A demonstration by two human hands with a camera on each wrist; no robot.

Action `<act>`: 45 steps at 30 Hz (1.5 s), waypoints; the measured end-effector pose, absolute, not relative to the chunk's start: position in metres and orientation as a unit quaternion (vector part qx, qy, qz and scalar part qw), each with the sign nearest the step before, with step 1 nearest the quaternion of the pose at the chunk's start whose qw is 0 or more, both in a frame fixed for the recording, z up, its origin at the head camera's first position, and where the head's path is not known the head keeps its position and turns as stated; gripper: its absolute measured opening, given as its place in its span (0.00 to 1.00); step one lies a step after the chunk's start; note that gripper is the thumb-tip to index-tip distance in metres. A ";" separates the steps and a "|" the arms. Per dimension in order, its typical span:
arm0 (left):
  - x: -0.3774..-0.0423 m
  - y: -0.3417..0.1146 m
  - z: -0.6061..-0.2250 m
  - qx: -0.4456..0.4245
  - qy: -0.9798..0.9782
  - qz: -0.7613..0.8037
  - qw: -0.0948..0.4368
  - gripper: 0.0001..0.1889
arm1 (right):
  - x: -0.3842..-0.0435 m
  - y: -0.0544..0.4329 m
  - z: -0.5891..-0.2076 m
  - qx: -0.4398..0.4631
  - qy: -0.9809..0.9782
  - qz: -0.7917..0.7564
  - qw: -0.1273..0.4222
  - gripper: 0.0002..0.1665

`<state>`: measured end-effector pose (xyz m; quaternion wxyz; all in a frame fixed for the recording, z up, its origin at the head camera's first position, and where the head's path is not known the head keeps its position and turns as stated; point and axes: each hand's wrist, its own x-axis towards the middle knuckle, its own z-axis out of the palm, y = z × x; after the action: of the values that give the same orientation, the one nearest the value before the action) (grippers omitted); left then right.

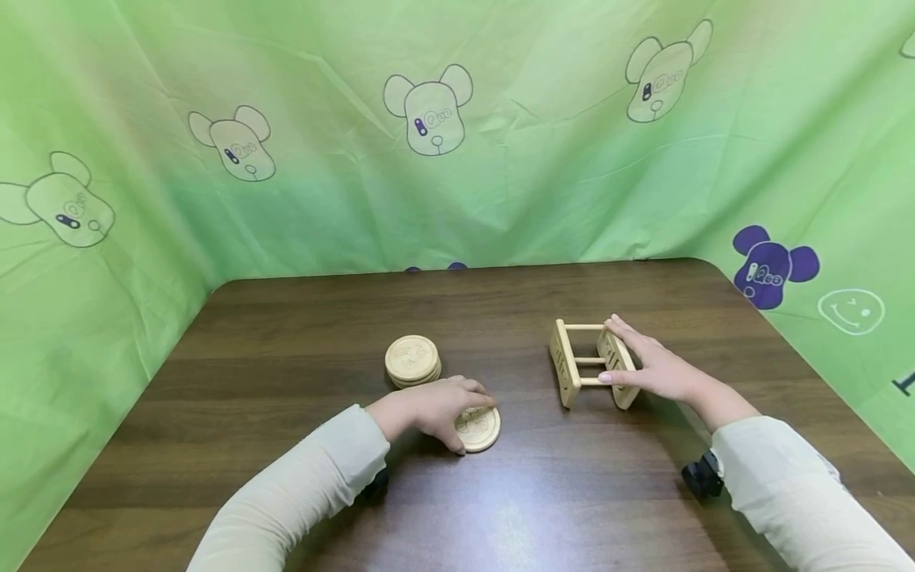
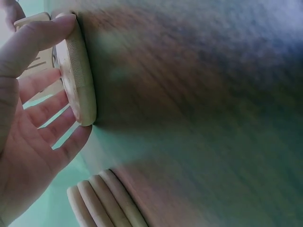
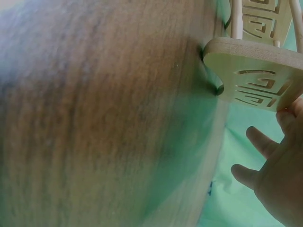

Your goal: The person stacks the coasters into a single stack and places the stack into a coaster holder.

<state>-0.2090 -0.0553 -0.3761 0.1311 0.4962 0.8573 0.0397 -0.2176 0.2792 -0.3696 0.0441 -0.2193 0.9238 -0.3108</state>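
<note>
A round wooden coaster (image 1: 477,429) with a carved face lies flat on the table, partly covered by my left hand (image 1: 446,407). The thumb and fingers of that hand hold it by its rim, as the left wrist view shows the coaster's edge (image 2: 81,75) between them. Just behind the hand is a stack of several matching coasters (image 1: 412,359). To the right stands a wooden coaster rack (image 1: 565,365) with two cut-out side panels joined by dowels. My right hand (image 1: 654,367) grips its right panel (image 3: 258,78), with the other fingers spread apart outside it.
The dark wood-grain table (image 1: 300,334) has a rounded far right corner. Green cloth (image 1: 515,199) printed with cartoon bear heads hangs behind and at both sides of it.
</note>
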 end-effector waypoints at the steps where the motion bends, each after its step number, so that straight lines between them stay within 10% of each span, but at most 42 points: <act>1: -0.209 -0.056 -0.376 0.497 0.857 0.040 0.131 0.39 | -0.217 0.279 -0.370 -0.218 0.923 -0.312 0.046 0.51; 45: -0.248 -0.094 -0.327 0.389 0.904 0.145 0.103 0.39 | -0.219 0.281 -0.369 -0.221 0.922 -0.315 0.048 0.51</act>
<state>-0.2477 -0.0943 -0.3274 0.1031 0.3887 0.9041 0.1447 -0.2188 0.2806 -0.3689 0.0481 -0.2213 0.9218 -0.3147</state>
